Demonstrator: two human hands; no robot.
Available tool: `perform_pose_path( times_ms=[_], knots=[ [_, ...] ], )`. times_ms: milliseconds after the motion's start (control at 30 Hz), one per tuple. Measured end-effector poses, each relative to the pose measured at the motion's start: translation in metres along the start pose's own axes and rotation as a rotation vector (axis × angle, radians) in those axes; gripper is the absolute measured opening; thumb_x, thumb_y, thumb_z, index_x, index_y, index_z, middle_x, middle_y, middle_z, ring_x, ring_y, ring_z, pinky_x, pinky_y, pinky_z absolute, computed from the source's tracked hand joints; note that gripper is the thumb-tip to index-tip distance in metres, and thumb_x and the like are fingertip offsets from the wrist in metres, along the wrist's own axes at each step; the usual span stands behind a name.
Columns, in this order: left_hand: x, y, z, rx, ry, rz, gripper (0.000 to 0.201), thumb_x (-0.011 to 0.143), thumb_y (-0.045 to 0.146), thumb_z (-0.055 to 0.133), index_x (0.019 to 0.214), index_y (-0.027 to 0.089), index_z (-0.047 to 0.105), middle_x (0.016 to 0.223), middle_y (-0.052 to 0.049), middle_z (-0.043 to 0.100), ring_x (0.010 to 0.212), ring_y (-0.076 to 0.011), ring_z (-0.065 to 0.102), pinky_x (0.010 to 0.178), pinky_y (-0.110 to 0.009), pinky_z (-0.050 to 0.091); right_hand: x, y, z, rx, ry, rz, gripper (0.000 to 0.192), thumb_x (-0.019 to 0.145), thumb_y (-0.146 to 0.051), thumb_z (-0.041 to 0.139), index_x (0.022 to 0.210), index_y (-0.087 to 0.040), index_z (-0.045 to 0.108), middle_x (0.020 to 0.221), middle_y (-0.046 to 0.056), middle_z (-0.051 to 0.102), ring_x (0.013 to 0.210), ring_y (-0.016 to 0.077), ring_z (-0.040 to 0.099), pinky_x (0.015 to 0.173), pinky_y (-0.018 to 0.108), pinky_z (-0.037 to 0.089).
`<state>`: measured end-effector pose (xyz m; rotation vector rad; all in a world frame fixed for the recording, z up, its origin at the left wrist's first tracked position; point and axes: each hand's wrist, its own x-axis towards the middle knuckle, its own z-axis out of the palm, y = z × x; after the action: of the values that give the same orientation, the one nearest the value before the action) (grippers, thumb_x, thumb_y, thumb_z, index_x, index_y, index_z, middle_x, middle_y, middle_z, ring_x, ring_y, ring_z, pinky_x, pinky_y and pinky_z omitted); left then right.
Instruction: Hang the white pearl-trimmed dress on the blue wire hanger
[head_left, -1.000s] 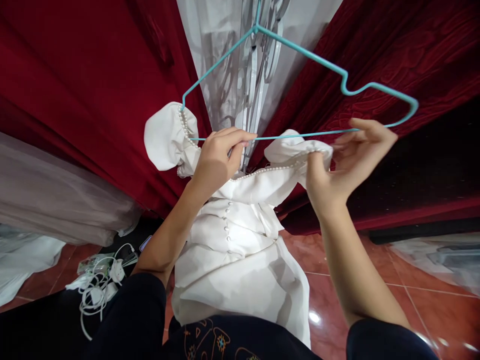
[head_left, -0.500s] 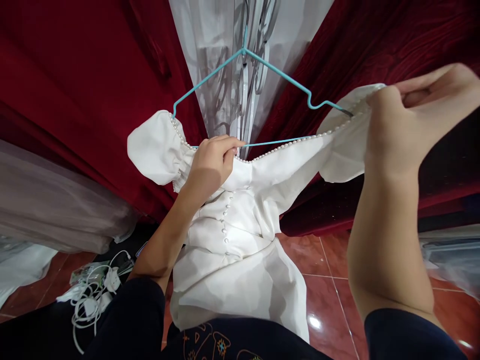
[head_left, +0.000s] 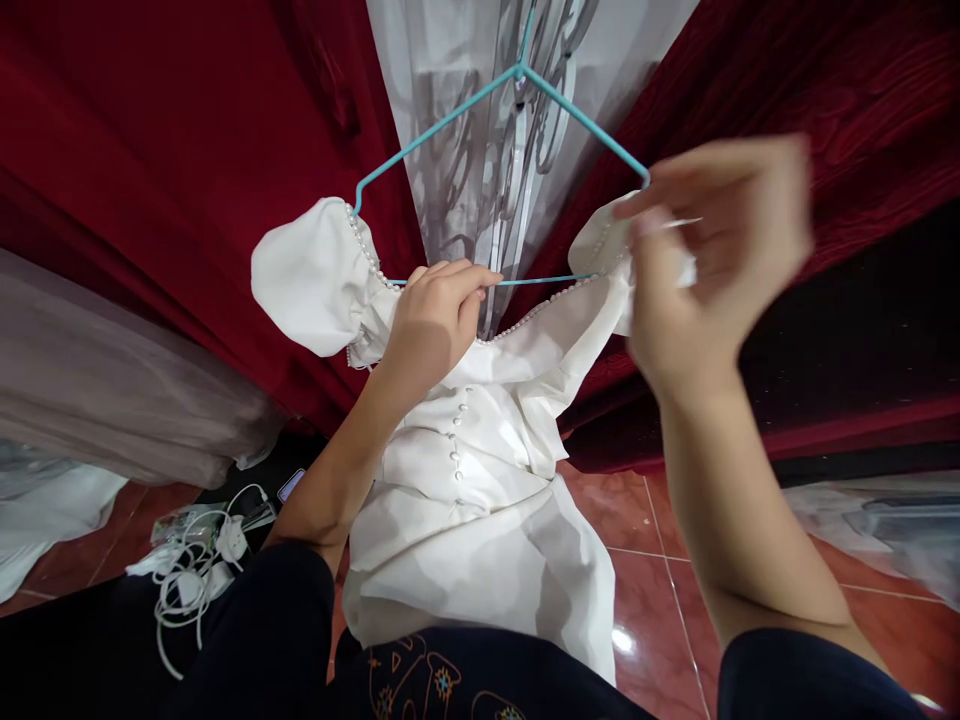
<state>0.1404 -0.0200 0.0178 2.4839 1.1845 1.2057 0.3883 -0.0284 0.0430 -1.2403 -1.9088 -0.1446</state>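
A white dress with puffed sleeves, a pearl-trimmed neckline and small covered buttons hangs in front of me on a light-blue hanger. My left hand is closed over the neckline, right by the hanger's lower bar. On the left, the puff sleeve sits at that end of the hanger. Blurred by motion, my right hand is at the right sleeve and the hanger's right end. It covers part of both, and its grip is unclear.
Dark red curtains flank a pale panel with metal scrollwork behind the hanger. At the lower left, coiled white cables lie on a black surface near a phone. Sheer pale fabric hangs at the right above red floor tiles.
My right hand has moved left and inward from the stretched-out right sleeve, and that side of the dress has slackened. My left hand stays at the neckline.
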Motion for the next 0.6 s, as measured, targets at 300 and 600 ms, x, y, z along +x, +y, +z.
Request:
perform_pose_path(
  times_ms=[300,600],
  knots=[
    [-0.012,-0.001,0.012,-0.003,0.111,0.158,0.03,0.108,0.012,0.052,0.118,0.023,0.079,0.112,-0.003,0.082,0.105,-0.022,0.074,0.1,-0.04,0.052,-0.052,-0.021,0.065,-0.046,0.176,-0.05,0.028,0.105,-0.032,0.051,0.124,-0.026,0.071,0.11,0.006,0.076,0.104,0.0251,0.066,0.104,0.047,0.046],
    [0.004,-0.061,-0.045,0.173,0.732,0.1,0.065,0.089,0.005,0.086,0.144,0.03,0.063,0.156,0.003,0.06,0.153,-0.0236,0.046,0.14,-0.049,0.028,-0.045,-0.021,0.085,0.02,0.244,-0.049,0.033,0.106,-0.027,0.049,0.124,-0.031,0.076,0.111,0.004,0.076,0.106,0.0231,0.066,0.105,0.046,0.042]
  ],
)
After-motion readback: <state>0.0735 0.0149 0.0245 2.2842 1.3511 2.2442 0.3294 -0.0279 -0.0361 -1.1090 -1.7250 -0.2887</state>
